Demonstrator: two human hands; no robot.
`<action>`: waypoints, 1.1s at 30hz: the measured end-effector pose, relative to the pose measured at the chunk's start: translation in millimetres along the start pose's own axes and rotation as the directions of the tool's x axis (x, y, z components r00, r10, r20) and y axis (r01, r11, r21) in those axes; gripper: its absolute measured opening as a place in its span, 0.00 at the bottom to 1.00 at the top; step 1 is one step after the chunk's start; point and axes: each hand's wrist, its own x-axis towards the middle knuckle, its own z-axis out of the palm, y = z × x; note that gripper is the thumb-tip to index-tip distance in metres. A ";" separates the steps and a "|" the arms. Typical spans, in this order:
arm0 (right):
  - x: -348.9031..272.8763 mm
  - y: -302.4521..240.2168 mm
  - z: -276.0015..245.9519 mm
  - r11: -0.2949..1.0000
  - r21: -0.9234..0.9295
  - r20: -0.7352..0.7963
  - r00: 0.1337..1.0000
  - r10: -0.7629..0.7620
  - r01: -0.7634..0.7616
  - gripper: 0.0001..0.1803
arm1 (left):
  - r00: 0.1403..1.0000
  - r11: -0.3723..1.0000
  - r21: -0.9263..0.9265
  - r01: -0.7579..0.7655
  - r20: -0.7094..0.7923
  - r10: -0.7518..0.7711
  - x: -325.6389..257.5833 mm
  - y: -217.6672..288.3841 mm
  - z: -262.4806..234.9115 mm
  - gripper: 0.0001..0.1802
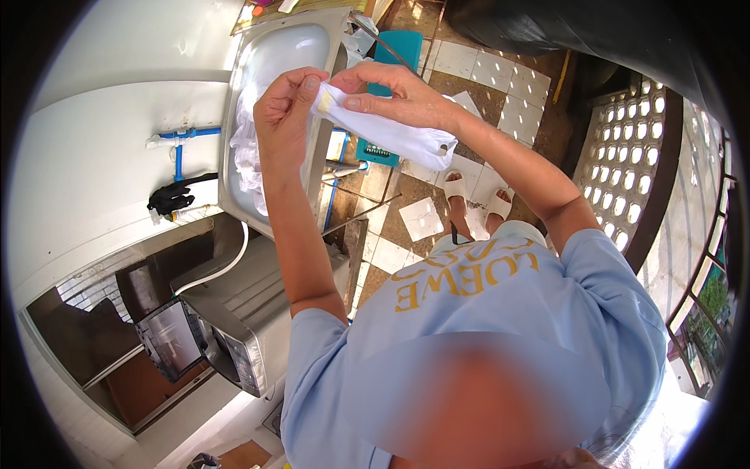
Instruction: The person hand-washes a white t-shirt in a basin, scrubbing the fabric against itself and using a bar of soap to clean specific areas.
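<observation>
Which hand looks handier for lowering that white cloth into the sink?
Probably the left hand: it pinches one end of the white cloth right above the sink, while the right hand holds it farther out over the tiled floor.

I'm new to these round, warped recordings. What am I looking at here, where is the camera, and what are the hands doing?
There is no machine here. The single picture comes from a wide fisheye camera worn on a person's head, looking down, so straight edges bend and the corners go black. The two bare arms are the wearer's own. The left hand and the right hand together pinch a white cloth item, perhaps a sock, held up in the air. Below it stands a metal wash basin with more white laundry inside, blue water pipes beside it. Further down you see the tiled floor, the wearer's feet in white sandals, and a light blue shirt.
</observation>
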 end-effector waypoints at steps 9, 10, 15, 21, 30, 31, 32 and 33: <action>29.7 -9.2 -37.2 0.969 0.228 0.115 0.990 0.076 -0.101 0.12 | 0.988 0.976 0.189 0.109 0.087 -0.127 14.4 -12.1 -11.1 0.13; 30.8 -10.1 -41.2 0.970 0.223 0.107 0.991 0.077 -0.100 0.13 | 0.984 0.962 0.245 0.120 0.100 -0.148 16.4 -16.5 -15.1 0.12; 36.0 -5.1 -54.6 0.964 0.236 0.146 0.985 0.092 -0.125 0.13 | 0.971 0.980 0.195 0.027 0.227 -0.072 19.6 -35.1 -7.5 0.12; 29.9 -13.2 -74.5 0.964 0.182 0.196 0.968 0.158 -0.195 0.10 | 0.993 0.881 -0.466 0.081 0.117 -0.029 36.5 -49.7 16.8 0.08; 17.1 10.4 -94.8 0.958 0.042 0.028 0.959 0.281 -0.282 0.08 | 0.974 0.832 -0.529 0.166 0.218 -0.056 55.8 -81.1 12.1 0.08; 15.9 12.1 -95.2 0.957 0.058 0.015 0.959 0.283 -0.284 0.09 | 0.971 0.842 -0.511 0.172 0.230 -0.059 56.6 -82.4 11.5 0.08; 15.2 13.2 -95.5 0.960 0.059 0.011 0.962 0.275 -0.275 0.09 | 0.968 0.852 -0.493 0.178 0.241 -0.064 57.2 -83.5 11.5 0.08; 15.3 15.4 -96.1 0.962 0.063 0.007 0.964 0.267 -0.267 0.09 | 0.968 0.850 -0.489 0.198 0.232 -0.092 58.0 -82.3 12.9 0.08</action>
